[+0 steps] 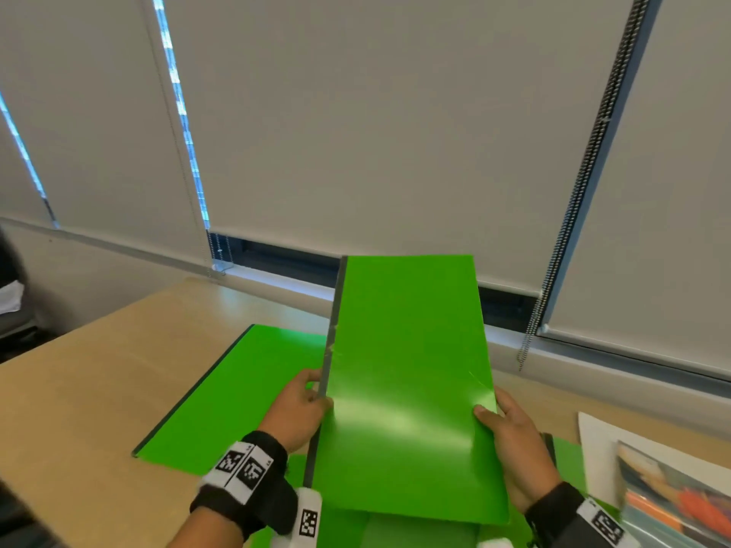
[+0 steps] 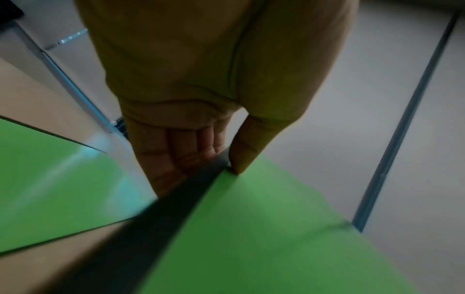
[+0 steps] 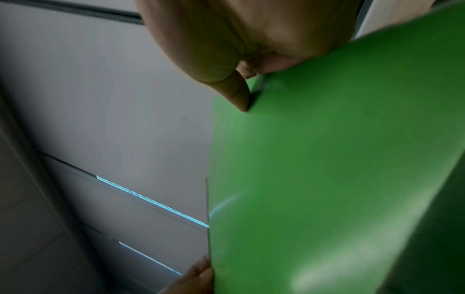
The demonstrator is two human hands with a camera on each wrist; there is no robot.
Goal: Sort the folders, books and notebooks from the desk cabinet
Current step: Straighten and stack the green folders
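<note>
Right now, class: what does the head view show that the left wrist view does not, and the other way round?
Only the head view shows the right hand gripping the held folder, and the picture book at the right. Only the left wrist view shows the left hand's fingers under the dark spine, thumb on top. Both show the left hand, the held folder and the flat folder on the desk.

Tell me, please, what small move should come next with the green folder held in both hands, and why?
Probably lower the held green folder leftward onto the green folder lying flat on the desk. The left hand grips its dark spine edge and the right hand the opposite edge, so it is lifted clear, and a matching one lies alongside.
</note>
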